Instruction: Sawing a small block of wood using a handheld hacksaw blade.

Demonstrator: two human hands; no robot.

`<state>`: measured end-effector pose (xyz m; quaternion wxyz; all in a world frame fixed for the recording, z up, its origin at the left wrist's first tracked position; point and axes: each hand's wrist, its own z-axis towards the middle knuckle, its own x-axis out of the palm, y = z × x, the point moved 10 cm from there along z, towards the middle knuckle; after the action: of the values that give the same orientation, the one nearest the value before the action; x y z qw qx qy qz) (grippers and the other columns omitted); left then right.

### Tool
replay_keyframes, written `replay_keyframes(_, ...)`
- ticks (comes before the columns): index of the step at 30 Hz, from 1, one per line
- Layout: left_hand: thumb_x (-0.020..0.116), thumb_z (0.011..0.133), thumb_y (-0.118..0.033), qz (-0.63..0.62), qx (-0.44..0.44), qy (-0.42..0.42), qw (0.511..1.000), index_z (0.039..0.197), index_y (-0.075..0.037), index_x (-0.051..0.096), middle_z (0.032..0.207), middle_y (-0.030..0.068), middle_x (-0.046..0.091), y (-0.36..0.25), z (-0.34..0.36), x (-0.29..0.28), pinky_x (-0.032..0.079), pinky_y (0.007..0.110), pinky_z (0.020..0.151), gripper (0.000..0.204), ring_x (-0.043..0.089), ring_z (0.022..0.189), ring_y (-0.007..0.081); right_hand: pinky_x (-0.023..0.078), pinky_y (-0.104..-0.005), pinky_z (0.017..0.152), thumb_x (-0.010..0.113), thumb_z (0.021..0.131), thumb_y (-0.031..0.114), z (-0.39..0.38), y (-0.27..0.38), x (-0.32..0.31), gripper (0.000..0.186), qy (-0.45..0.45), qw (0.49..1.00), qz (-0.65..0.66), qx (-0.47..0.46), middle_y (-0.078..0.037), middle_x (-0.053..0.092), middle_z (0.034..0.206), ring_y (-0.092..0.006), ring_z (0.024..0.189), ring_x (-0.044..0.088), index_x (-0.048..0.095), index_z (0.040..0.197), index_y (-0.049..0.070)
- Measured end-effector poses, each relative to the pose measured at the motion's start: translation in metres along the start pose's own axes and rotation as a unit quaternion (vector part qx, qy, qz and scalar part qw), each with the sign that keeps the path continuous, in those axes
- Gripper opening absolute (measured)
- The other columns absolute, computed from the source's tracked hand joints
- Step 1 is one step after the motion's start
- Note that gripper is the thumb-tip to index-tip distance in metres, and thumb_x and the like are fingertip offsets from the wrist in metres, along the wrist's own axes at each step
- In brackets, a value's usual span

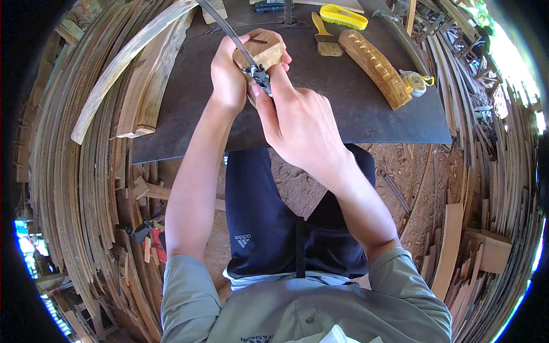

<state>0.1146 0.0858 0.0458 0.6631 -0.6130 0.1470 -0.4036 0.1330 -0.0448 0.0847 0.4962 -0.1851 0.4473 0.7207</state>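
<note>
My left hand [226,77] is closed round a small light wooden block [266,48] held above the dark worktop, with a dark slot in the block's top face. A long thin grey metal bar [227,28] with a black metal fitting [260,74] at its lower end lies across the block's left side and runs up out of view. My right hand [297,120] is closed at that fitting, thumb and fingers pressed against it and the block. The underside of the block and some fingertips are hidden.
On the dark worktop [394,126] lie a notched wooden piece [372,68], a paintbrush [326,40], a yellow brush [343,14], a tape measure [417,83], and a pole [400,40]. Long boards [148,74] rest at left; stacked timber [80,188] lines both sides.
</note>
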Motion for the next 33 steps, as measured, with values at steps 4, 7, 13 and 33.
replay_keyframes(4,0.032,0.094,-0.041,0.007,0.010,0.017,1.000,0.106,0.000,0.065,0.090,0.0147,0.071,-0.002,0.000,0.002,0.056,0.036,0.075,0.054,0.068,0.082,0.0249,0.054,-0.0464,0.049,0.057,0.105,0.022,0.000,-0.001,0.001,0.028,-0.001,1.000,0.008,0.002,-0.017,0.062,0.058,-0.0366,0.052,0.068,0.050,0.103,-0.005)
replay_keyframes(7,0.031,0.094,-0.042,0.019,0.014,0.014,1.000,0.105,-0.002,0.065,0.090,0.0137,0.071,-0.001,0.001,0.001,0.056,0.036,0.074,0.053,0.068,0.083,0.0246,0.054,-0.0467,0.049,0.056,0.105,0.022,-0.001,-0.002,0.003,0.028,-0.004,1.000,0.011,0.002,-0.017,0.063,0.058,-0.0367,0.052,0.068,0.050,0.104,-0.005)
replay_keyframes(13,0.031,0.095,-0.042,-0.012,-0.007,0.008,1.000,0.106,-0.003,0.065,0.090,0.0136,0.071,0.004,0.001,-0.001,0.056,0.037,0.076,0.053,0.067,0.083,0.0243,0.054,-0.0465,0.049,0.056,0.105,0.022,-0.001,-0.001,0.002,0.028,-0.008,1.000,0.015,-0.003,-0.017,0.063,0.059,-0.0365,0.053,0.068,0.050,0.104,-0.005)
replay_keyframes(33,0.033,0.096,-0.043,-0.067,-0.030,-0.012,0.997,0.108,0.001,0.067,0.089,0.0162,0.072,0.008,0.001,-0.001,0.056,0.039,0.075,0.056,0.069,0.081,0.0272,0.054,-0.0448,0.046,0.058,0.105,0.024,-0.006,0.005,0.000,0.025,-0.004,0.994,-0.082,0.068,-0.015,0.064,0.056,-0.0345,0.051,0.069,0.051,0.104,-0.001)
